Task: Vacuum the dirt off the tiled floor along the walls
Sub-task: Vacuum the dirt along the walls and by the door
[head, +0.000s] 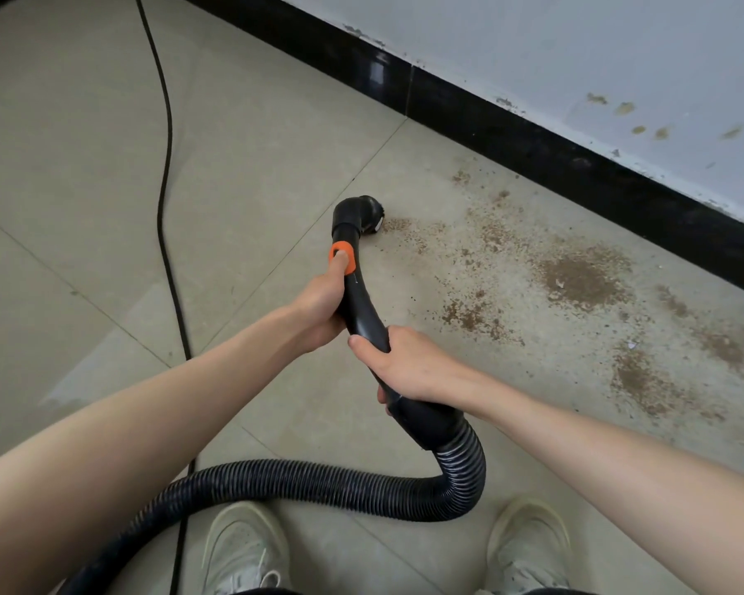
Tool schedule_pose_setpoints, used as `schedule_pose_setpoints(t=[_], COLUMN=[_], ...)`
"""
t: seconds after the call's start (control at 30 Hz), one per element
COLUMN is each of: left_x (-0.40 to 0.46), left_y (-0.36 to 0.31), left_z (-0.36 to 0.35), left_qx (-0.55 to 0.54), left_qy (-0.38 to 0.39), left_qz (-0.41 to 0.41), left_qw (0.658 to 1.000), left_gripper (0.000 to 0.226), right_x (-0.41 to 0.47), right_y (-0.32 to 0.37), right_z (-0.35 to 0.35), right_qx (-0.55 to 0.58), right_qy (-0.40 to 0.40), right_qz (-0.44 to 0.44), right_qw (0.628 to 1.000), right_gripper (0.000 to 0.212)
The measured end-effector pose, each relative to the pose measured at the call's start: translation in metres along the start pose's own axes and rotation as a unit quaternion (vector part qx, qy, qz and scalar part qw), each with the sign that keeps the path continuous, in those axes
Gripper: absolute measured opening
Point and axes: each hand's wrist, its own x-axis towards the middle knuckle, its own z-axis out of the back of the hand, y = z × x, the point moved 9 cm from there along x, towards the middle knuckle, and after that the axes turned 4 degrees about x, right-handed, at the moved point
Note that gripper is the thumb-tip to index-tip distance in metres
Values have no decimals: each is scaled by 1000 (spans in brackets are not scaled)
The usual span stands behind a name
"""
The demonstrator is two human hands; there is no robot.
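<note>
Both hands on the vacuum handle [361,307]: left hand [321,307] wrapped round it, thumb on the orange slider [342,256]; right hand [409,365] curled round it nearer the ribbed hose [318,483]. Brush nozzle [368,214] down at the near edge of the brown dirt [585,277]. Rightward from nozzle, along the black skirting [533,152], most dirt remaining; leftward, tiled floor [82,143] clean-looking. Early stage, seemingly.

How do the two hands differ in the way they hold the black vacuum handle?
The left hand grips the curved black plastic vacuum handle higher up, nearer the nozzle, its thumb lying on the orange slider. The right hand grips lower, near the ribbed black hose, thumb wrapped over the handle. The left comes from the handle's left side, the right from its right. Both are bare and curl round the same handle.
</note>
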Motion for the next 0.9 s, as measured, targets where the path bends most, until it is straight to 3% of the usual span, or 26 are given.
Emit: schedule_pose_setpoints(t=[0.6,0.9], left_x=[12,20], left_y=[2,-6], left_z=[-83,-78], left_qx=[115,109], left_qy=[96,81], left_qz=[-15,-27], left_qw=[989,990], left_gripper=[39,40], right_x=[-22,-15], right_y=[-50,-41], right_z=[39,46], right_qx=[95,90], right_qy=[-74,-57], right_qz=[-25,-13], right_qw=[992,994], right_gripper=[41,43])
